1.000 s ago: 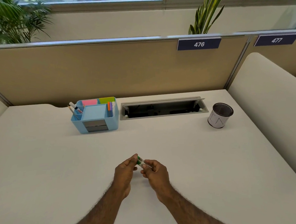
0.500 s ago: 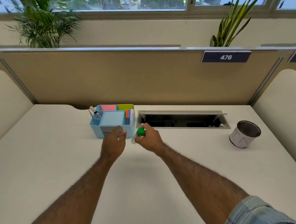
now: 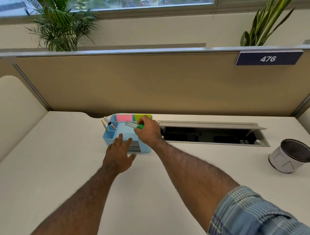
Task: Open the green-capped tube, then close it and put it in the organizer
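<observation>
A clear tube with a green cap [image 3: 133, 125] lies nearly level in my right hand [image 3: 146, 132], which grips it at the capped end. The tube hovers over the middle compartment of the light blue organizer [image 3: 107, 140] at the back of the desk. My left hand [image 3: 119, 152] rests flat with fingers spread against the organizer's front wall, holding nothing. The cap sits on the tube.
The organizer holds a marker [image 3: 109, 123], a pencil [image 3: 104, 127] and pink and green sticky notes [image 3: 124, 118]. An open cable tray [image 3: 212, 135] lies to its right, a mesh pen cup [image 3: 290, 156] further right. A beige partition [image 3: 152, 85] backs the desk.
My right hand has carried the tube from the organizer's right front corner up over its middle compartment. My left hand has moved forward onto the organizer's front.
</observation>
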### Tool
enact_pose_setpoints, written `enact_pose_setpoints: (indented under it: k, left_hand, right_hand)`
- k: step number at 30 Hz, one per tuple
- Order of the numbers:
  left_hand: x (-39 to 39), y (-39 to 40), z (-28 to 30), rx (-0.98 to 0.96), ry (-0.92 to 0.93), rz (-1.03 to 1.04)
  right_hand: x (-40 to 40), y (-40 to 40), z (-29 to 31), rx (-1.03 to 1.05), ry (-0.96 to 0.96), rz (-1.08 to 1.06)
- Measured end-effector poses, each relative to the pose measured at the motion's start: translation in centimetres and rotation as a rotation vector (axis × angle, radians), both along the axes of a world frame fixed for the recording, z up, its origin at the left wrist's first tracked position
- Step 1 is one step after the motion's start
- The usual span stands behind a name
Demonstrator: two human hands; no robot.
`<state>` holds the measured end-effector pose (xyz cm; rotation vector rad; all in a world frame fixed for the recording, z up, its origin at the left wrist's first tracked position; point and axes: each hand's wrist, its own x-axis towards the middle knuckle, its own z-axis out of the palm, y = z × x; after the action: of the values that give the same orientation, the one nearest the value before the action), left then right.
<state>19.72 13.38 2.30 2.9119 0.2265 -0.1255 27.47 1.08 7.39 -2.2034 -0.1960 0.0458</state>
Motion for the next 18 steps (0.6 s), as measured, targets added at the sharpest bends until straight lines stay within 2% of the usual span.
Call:
enact_pose_setpoints:
  k: [6, 12, 14, 18]
  left_hand:
    - [-0.1, 0.3, -1.7, -0.053, -0.102, 0.020]
    - [0.1, 0.0, -2.0, -0.046, -0.092, 0.063]
    - [0.1, 0.0, -1.9, -0.041, -0.081, 0.056]
    - [0.2, 0.3, -1.5, -0.014, -0.027, 0.034]
  right_hand:
    - [1.4, 1.0, -2.0, -0.322, -0.124, 0.094]
    - [1.8, 1.8, -3.0, -0.477, -0.155, 0.191]
    - [1.8, 1.7, -3.0, -0.490, -0.161, 0.191]
    - [0.8, 0.4, -2.6, -0.390, -0.146, 0.143]
